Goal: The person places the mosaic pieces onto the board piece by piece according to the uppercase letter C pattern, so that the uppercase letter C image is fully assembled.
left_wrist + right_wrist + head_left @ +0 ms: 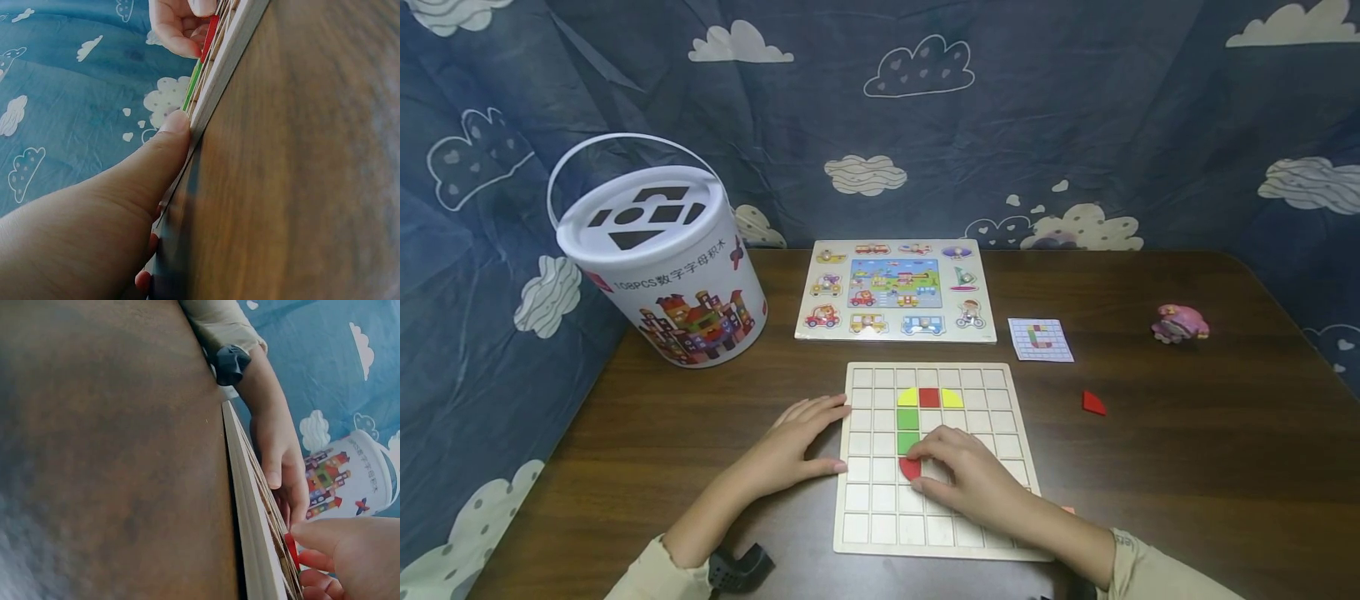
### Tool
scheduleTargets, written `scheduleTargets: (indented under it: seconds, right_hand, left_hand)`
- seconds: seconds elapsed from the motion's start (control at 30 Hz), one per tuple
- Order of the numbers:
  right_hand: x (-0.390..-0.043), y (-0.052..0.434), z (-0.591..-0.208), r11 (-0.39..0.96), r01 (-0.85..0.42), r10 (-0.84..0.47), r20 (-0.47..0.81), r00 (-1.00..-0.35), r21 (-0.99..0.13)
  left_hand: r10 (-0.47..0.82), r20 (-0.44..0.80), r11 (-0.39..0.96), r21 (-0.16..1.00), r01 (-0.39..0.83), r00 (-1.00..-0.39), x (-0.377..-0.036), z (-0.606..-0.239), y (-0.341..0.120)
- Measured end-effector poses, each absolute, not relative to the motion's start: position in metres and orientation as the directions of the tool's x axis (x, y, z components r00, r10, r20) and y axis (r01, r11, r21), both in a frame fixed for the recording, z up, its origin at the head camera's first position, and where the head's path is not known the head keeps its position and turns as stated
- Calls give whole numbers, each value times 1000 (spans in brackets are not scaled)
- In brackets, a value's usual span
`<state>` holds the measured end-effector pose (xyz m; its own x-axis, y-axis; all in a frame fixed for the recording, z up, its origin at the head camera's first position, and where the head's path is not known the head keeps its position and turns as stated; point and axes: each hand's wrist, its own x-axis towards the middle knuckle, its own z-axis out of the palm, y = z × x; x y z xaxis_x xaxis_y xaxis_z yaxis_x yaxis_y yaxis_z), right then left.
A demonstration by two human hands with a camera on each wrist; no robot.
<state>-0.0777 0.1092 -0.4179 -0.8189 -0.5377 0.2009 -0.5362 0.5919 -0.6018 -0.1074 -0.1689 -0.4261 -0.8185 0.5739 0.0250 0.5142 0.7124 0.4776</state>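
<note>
1. Here, centre-bottom of head view: wooden grid board (937,457) lies flat on dark brown table (625,433); its lower right corner is covered by the right forearm.
2. Right hand (973,479) lies on the board, fingers bent down onto a red quarter-round piece (910,468), index and thumb tips touching its edge. Most of the piece is under the fingers, so whether it sits fully in its cell is hard to tell.
3. In right wrist view the same red piece (291,549) shows only as a thin sliver at lower right, fingertip on it; the board is seen edge-on.
4. Left hand (796,446) rests at the board's left edge, fingers nearly straight, thumb against the rim; it presses, holds nothing. Left wrist view shows the thumb (164,150) along the rim, rest of hand cut off at the bottom.
5. Hands are apart, w/ a few grid columns between them.
6. Already on the board above the red piece: two green squares (907,431), then a row of yellow quarter, red square (929,397), yellow quarter.
7. Right of board: loose red piece (1093,403); a pinkish bit peeks out beside the right arm, too hidden to identify.
8. Upper centre: vehicle puzzle board (897,290); small pattern card (1040,339) to its right, print too small to read surely.
9. Upper left: white bucket (662,267) w/ shape-slot lid. Far right: pink toy (1180,323), details unclear.
</note>
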Motion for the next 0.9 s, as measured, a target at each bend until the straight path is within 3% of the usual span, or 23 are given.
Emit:
scheduleTargets:
  seconds: [0.4, 0.7, 0.9]
  right_hand:
    - [-77, 106, -418, 602, -541, -525, 220, -822, -587]
    - [-76, 120, -400, 577, -459, -579, 58, -813, -675]
    - [-71, 146, -385, 514, -547, -596, 184, -782, -660]
  left_hand:
    - [577, 34, 708, 478, 521, -816, -107, -426, -169]
    - [576, 45, 702, 484, 522, -816, -107, -427, -169]
    - [574, 43, 701, 491, 517, -818, -107, -427, -168]
